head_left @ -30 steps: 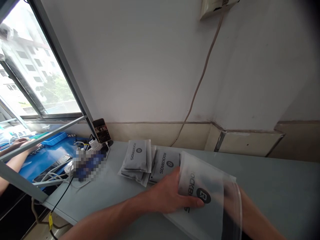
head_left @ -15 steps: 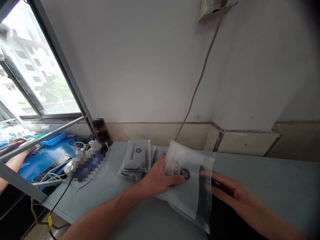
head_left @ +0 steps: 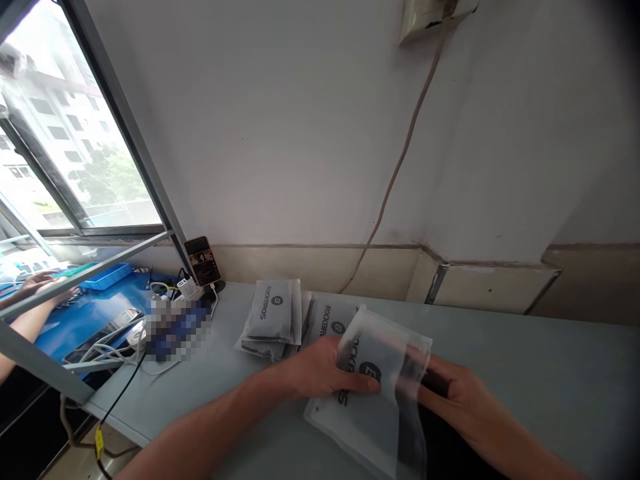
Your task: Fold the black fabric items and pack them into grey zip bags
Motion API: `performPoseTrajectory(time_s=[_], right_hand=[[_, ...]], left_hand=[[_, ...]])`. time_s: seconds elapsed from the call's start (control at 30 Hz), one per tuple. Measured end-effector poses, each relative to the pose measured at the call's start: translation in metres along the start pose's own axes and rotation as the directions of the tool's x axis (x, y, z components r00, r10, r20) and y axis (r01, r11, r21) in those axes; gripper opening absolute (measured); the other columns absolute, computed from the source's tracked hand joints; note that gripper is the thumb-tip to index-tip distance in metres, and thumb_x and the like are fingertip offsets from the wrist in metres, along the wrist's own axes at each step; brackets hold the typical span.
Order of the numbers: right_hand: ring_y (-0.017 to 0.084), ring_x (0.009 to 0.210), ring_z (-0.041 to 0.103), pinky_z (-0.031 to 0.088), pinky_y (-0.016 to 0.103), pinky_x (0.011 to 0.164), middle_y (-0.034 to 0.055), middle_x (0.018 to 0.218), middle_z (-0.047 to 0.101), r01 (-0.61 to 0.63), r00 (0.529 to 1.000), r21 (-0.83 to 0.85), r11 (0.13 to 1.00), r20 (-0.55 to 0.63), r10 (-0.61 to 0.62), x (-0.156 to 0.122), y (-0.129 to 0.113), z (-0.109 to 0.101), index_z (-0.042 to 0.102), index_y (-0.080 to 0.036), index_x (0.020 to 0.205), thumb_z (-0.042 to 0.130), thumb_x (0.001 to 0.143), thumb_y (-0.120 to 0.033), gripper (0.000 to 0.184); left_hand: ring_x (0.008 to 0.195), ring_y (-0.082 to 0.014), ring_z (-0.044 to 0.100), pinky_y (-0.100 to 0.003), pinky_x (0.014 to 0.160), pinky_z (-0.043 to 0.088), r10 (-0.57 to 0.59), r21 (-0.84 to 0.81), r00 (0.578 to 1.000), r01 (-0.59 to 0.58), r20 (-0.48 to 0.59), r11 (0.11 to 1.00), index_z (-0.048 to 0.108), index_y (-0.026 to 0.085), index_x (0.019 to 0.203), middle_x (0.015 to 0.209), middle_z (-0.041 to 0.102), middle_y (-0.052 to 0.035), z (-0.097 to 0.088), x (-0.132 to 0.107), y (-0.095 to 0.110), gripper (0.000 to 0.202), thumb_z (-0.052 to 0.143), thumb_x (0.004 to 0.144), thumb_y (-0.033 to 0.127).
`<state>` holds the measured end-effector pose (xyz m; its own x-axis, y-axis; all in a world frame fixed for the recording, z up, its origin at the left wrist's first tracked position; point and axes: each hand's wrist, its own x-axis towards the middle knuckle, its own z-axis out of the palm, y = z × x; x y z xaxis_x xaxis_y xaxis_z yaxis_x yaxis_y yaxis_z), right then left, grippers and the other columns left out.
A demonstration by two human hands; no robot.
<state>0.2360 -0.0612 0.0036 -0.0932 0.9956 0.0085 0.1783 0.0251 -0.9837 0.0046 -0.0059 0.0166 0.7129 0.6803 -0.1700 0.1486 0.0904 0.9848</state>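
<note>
My left hand grips a frosted plastic bag printed ROCKBROS, its thumb pressed on the front near the round logo. A flat grey piece shows through the film. My right hand reaches into the bag's side end from the right. Its fingers and thumb show through the film, stretched toward the grey piece. The fingertips are blurred, so whether they pinch it is unclear. Behind my left hand lies another ROCKBROS bag. To its left sits a small stack of packed grey bags.
A phone stands propped against the wall, cable attached. White cables and a pixelated area lie at left. Beyond a metal frame, another person's hands are over a blue mat. A cord hangs down the wall.
The held bag has come lower and nearer to me, showing more of the bag behind. My right fingers are further inside it. The phone, blurred out before, now shows.
</note>
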Motion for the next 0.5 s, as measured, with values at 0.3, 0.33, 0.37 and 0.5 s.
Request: performPoseTrajectory(time_s=[0.3, 0.33, 0.37, 0.5], right_hand=[[0.034, 0.101, 0.077, 0.065, 0.035, 0.083, 0.0039, 0.111, 0.082, 0.031, 0.999, -0.065, 0.997, -0.033, -0.033, 0.004, -0.005, -0.018, 0.082, -0.03, 0.107, 0.087, 0.069, -0.052, 0.044], [0.035, 0.1, 0.077, 0.065, 0.038, 0.084, 0.0034, 0.111, 0.082, 0.02, 1.0, -0.052, 0.998, 0.014, -0.019, 0.003, -0.007, -0.017, 0.083, -0.031, 0.104, 0.087, 0.071, -0.05, 0.039], [0.035, 0.1, 0.077, 0.066, 0.041, 0.086, 0.003, 0.11, 0.083, 0.007, 0.999, -0.04, 0.999, 0.053, -0.005, 0.002, -0.007, -0.016, 0.083, -0.031, 0.102, 0.086, 0.072, -0.048, 0.035], [0.036, 0.095, 0.078, 0.066, 0.041, 0.082, 0.0032, 0.099, 0.084, -0.004, 1.0, -0.032, 0.999, -0.02, 0.003, 0.003, -0.007, -0.009, 0.084, -0.03, 0.095, 0.085, 0.071, -0.054, 0.034]], left_hand=[[0.101, -0.0275, 0.069, -0.037, 0.083, 0.056, 0.084, 0.026, 0.976, -0.081, -0.199, 0.996, 0.07, 0.02, 0.116, 0.108, 0.072, -0.0097, -0.004, -0.001, 0.007, 0.057, 0.083, 0.077, 0.058], [0.104, -0.0283, 0.068, -0.038, 0.086, 0.056, 0.046, 0.012, 0.988, -0.045, -0.148, 0.999, 0.07, 0.02, 0.118, 0.112, 0.072, -0.0103, -0.003, -0.002, 0.007, 0.058, 0.083, 0.076, 0.059], [0.107, -0.0285, 0.068, -0.039, 0.089, 0.055, 0.001, -0.004, 0.996, -0.002, -0.095, 1.0, 0.071, 0.021, 0.118, 0.114, 0.072, -0.0107, -0.002, -0.003, 0.007, 0.058, 0.083, 0.076, 0.059], [0.098, -0.0264, 0.07, -0.039, 0.088, 0.055, -0.068, -0.073, 0.996, 0.064, -0.053, 0.995, 0.074, 0.018, 0.105, 0.105, 0.073, -0.0101, 0.0, -0.001, 0.003, 0.051, 0.085, 0.075, 0.058]])
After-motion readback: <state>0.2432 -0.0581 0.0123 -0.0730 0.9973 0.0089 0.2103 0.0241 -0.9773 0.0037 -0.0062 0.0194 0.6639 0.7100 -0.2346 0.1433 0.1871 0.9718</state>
